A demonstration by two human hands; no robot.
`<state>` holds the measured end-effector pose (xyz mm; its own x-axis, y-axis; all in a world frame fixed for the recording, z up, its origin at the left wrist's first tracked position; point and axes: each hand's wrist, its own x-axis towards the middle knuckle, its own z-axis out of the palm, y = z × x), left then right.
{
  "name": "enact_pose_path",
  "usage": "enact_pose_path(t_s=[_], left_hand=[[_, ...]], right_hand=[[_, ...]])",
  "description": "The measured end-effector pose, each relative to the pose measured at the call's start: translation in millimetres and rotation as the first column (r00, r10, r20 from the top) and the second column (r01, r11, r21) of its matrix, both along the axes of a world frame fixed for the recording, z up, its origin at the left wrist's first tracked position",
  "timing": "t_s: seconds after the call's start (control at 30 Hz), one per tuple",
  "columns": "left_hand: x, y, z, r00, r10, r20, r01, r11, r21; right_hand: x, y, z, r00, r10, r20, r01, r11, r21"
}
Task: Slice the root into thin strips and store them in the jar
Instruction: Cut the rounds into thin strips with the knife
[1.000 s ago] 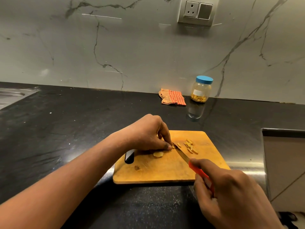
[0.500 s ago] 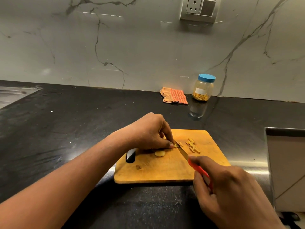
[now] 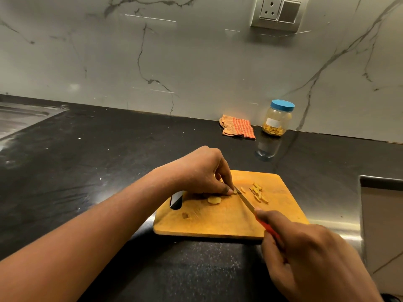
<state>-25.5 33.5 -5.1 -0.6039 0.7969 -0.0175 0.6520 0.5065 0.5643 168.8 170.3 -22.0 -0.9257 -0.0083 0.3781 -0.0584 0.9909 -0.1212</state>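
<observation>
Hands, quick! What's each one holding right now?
Left hand: pinches a root piece on the board.
Right hand: grips the knife.

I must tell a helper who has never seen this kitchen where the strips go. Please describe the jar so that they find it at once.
Follow the black counter back to the marble wall, below the socket. There the jar stands upright, right of an orange checked cloth. It alone is clear, with a blue lid, white label and yellow strips inside.

Head view, looking forward-down, close over cutting board [image 3: 218,223] (single camera).
</observation>
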Motion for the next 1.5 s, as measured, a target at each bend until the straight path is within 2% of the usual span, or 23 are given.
enact_pose_path(t_s=[0.23, 0.77, 0.97, 1.07, 1.23, 1.5], left_hand=[[-0.4, -1.8, 0.2, 1.0, -0.017, 0.003, 0.017, 1.0, 0.006], [1.0, -1.3, 1.7, 1.0, -0.022, 0.003, 0.022, 1.0, -0.013], [1.2, -1.3, 2.0, 1.0, -0.017, -0.014, 0.017, 0.999, -0.03], [-0.1, -0.8, 1.4, 0.999, -0.015, -0.04, 0.014, 0.999, -0.037], [-0.9, -2.1, 0.4, 0.998, -0.014, -0.055, 0.013, 1.0, -0.026], [-0.2, -3.0, 1.7, 0.998, -0.039, -0.047, 0.038, 0.999, -0.025]], right_hand=[[4.3, 3.5, 2.0, 0.996, -0.048, -0.072, 0.039, 0.992, -0.122], [-9.7, -4.0, -6.9, 0.995, -0.099, 0.0, 0.099, 0.995, -0.007], [-16.5, -9.8, -9.2, 0.993, -0.121, -0.001, 0.121, 0.989, 0.081], [-4.3, -5.9, -9.2, 0.995, -0.094, -0.021, 0.095, 0.995, 0.013], [7.6, -2.9, -0.4, 0.985, -0.148, -0.087, 0.143, 0.988, -0.067], [6.2, -10.7, 0.7, 0.994, -0.101, -0.05, 0.096, 0.991, -0.098]])
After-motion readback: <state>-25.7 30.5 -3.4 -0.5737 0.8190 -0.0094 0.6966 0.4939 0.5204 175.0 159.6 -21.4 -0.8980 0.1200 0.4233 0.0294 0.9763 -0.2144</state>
